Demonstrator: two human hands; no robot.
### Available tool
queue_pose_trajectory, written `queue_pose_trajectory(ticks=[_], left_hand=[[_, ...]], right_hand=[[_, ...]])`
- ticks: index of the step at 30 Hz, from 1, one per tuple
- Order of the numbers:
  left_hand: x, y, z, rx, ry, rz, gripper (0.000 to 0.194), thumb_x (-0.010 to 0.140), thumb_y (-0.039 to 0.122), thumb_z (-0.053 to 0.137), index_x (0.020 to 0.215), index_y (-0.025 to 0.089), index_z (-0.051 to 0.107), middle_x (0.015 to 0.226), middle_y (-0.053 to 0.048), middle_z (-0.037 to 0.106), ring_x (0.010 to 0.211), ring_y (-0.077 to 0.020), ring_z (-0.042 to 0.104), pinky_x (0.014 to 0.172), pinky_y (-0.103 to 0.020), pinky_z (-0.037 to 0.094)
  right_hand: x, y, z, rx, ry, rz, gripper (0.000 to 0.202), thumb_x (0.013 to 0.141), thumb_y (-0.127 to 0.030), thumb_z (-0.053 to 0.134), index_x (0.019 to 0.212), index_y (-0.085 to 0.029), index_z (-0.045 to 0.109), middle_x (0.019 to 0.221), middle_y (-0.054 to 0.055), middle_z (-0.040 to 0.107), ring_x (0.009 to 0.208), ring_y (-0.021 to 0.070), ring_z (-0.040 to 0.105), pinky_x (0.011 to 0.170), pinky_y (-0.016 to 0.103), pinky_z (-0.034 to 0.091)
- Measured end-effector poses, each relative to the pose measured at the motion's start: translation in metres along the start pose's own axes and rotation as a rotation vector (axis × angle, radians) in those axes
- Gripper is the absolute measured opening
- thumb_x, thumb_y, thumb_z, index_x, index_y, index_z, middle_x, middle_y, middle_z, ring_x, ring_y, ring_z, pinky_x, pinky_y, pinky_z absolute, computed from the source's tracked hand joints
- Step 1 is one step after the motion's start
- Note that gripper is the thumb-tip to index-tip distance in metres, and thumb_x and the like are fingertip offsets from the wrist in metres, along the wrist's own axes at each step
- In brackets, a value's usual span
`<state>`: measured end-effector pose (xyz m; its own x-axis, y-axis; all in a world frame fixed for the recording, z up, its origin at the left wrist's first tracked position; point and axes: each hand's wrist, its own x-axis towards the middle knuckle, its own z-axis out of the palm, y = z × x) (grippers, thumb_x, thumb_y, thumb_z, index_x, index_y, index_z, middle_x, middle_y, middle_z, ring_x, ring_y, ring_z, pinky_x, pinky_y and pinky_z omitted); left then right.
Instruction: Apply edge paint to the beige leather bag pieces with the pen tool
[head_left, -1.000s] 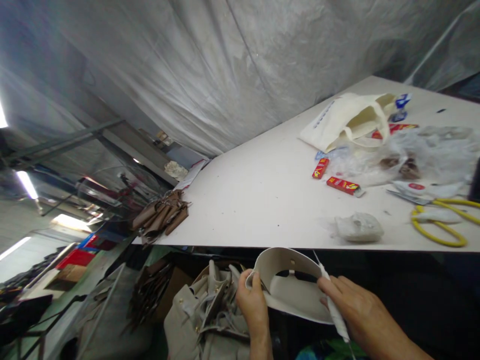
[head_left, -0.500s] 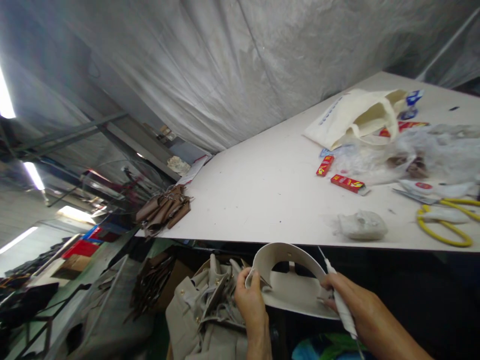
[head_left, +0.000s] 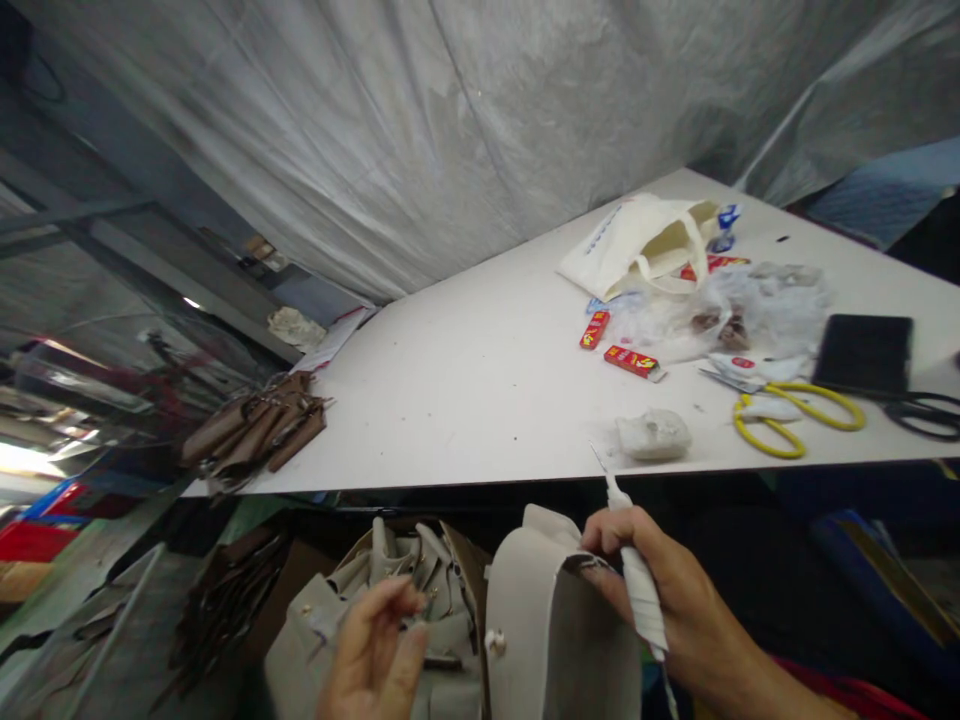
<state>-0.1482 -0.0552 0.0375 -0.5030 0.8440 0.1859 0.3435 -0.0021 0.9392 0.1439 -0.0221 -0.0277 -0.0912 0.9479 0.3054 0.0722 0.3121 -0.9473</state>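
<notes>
My right hand (head_left: 660, 570) pinches the edge of a beige leather-like bag piece (head_left: 525, 590) and also grips a slim tool wrapped in white (head_left: 641, 595). That tool has a thin pointed metal tip aimed up at the table edge and another thin end below. The bag piece hangs curved and hollow, with a small metal stud on its side. My left hand (head_left: 379, 640) is off the piece, slightly blurred, its thumb and fingers apart with nothing visible between them. Behind it lies a pile of beige bags (head_left: 442, 640) in a carton.
On the white table (head_left: 450, 390) lie yellow-handled scissors (head_left: 780, 415), a whitish lump (head_left: 652, 435), red small boxes (head_left: 631, 362), a cream cloth bag (head_left: 637, 245), plastic wrap (head_left: 772, 305) and a dark flat device (head_left: 862, 352). Brown leather pieces (head_left: 259, 425) sit at the left corner.
My left hand has let go of the bag piece and moved left and down. The piece has turned and hangs from my right hand. The view has swung right.
</notes>
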Motion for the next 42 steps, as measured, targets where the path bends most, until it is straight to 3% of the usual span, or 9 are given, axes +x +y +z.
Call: queue_pose_trajectory(ticks=[5,9,16,24,29,32,35,38,42], left_hand=[[0.020,0.067,0.075,0.112,-0.831,0.178,0.056,0.064,0.023,0.086,0.120,0.019,0.079,0.127,-0.017,0.072,0.126,-0.0417,0.061,0.116,-0.053,0.042],[0.030,0.075,0.125,0.118,-1.257,0.224,0.052,0.072,0.011,0.067,0.121,0.022,0.078,0.114,-0.011,0.078,0.109,-0.0345,0.070,0.104,-0.045,0.050],[0.014,0.026,0.155,0.002,-1.010,0.074,0.034,0.083,0.016,0.063,0.111,0.021,0.081,0.110,-0.010,0.079,0.105,-0.0296,0.071,0.098,-0.038,0.051],[-0.003,-0.001,0.167,-0.081,-0.766,0.061,0.013,0.084,0.023,0.074,0.093,0.019,0.082,0.090,-0.008,0.077,0.086,-0.0261,0.068,0.082,-0.033,0.052],[0.036,-0.007,0.134,-0.195,-0.653,0.068,0.018,0.082,0.032,0.077,0.071,0.018,0.076,0.073,-0.007,0.066,0.068,-0.0224,0.059,0.065,-0.032,0.049],[0.083,-0.002,0.098,-0.470,-0.500,-0.032,0.022,0.071,0.034,0.086,0.068,0.019,0.070,0.067,-0.003,0.060,0.067,-0.0202,0.056,0.062,-0.029,0.049],[0.105,0.002,0.080,-0.592,-0.411,-0.215,0.033,0.063,0.040,0.089,0.068,0.018,0.064,0.060,0.002,0.050,0.055,-0.0135,0.047,0.055,-0.026,0.048],[0.083,-0.006,0.103,-0.398,-0.399,-0.429,0.033,0.068,0.041,0.088,0.081,0.017,0.069,0.060,0.002,0.055,0.049,-0.0122,0.049,0.048,-0.023,0.044],[0.022,-0.027,0.173,-0.329,-0.659,-0.573,0.036,0.063,0.041,0.091,0.077,0.014,0.071,0.057,0.000,0.058,0.049,-0.0137,0.052,0.050,-0.024,0.042]], right_hand=[[0.000,-0.002,0.006,-0.005,-0.053,-0.145,0.014,0.098,-0.015,0.055,0.105,-0.026,0.050,0.098,0.001,0.064,0.080,0.0136,0.062,0.072,0.022,0.049],[0.006,0.003,0.003,-0.068,-0.022,-0.216,0.017,0.097,-0.011,0.052,0.107,-0.026,0.052,0.096,0.000,0.064,0.081,0.0137,0.065,0.073,0.021,0.051],[0.022,0.017,-0.005,-0.180,0.157,-0.164,0.010,0.100,-0.017,0.056,0.106,-0.025,0.056,0.097,0.002,0.063,0.083,0.0150,0.063,0.075,0.022,0.052],[0.023,0.027,0.002,-0.124,0.167,-0.121,0.003,0.102,-0.021,0.055,0.101,-0.024,0.055,0.093,0.003,0.064,0.082,0.0159,0.064,0.074,0.024,0.053],[0.014,0.032,-0.007,-0.066,0.159,-0.182,0.016,0.106,-0.021,0.048,0.117,-0.025,0.059,0.102,0.005,0.069,0.092,0.0173,0.069,0.083,0.026,0.057],[0.012,0.039,-0.035,-0.134,0.213,-0.155,0.027,0.105,-0.028,0.055,0.132,-0.028,0.060,0.106,0.005,0.071,0.091,0.0174,0.072,0.082,0.025,0.058],[0.014,0.047,-0.067,-0.264,0.262,-0.131,0.023,0.104,-0.034,0.058,0.122,-0.026,0.070,0.105,0.006,0.072,0.092,0.0195,0.071,0.083,0.027,0.058],[0.018,0.058,-0.085,-0.330,0.355,-0.040,0.019,0.103,-0.037,0.059,0.103,-0.023,0.073,0.100,0.006,0.074,0.091,0.0203,0.071,0.083,0.027,0.057],[0.023,0.070,-0.092,-0.408,0.461,0.177,0.025,0.099,-0.046,0.064,0.106,-0.022,0.070,0.089,0.002,0.074,0.076,0.0188,0.070,0.070,0.026,0.057]])
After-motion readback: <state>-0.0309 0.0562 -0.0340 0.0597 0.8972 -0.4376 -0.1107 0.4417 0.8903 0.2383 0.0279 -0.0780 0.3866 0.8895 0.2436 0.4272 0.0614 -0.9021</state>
